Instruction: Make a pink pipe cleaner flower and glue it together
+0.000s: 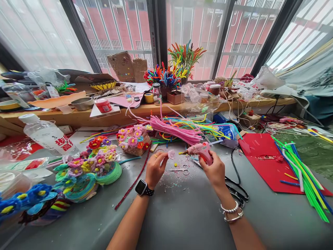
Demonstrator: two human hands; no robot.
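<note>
Between the fingertips of my left hand (156,169) is a small pale pink fuzzy flower (171,154). My right hand (213,168) is wrapped round the handle of a pink hot glue gun (199,150). Its nozzle points left at the flower, with a short gap between them. Just below the nozzle lies a tiny yellow piece (175,165), which looks like a flower centre. Small scissors (179,169) rest on the grey table (169,222) between my hands, among scattered coloured bits of fluff.
Pink pipe cleaners (174,129) lie in a bundle behind my hands. Fuzzy flowers fill a basket (134,147) and several decorated pieces at left, beside a plastic bottle (49,135). Black-handled scissors (238,191), a red sheet (256,165) and green pipe cleaners (304,177) lie right.
</note>
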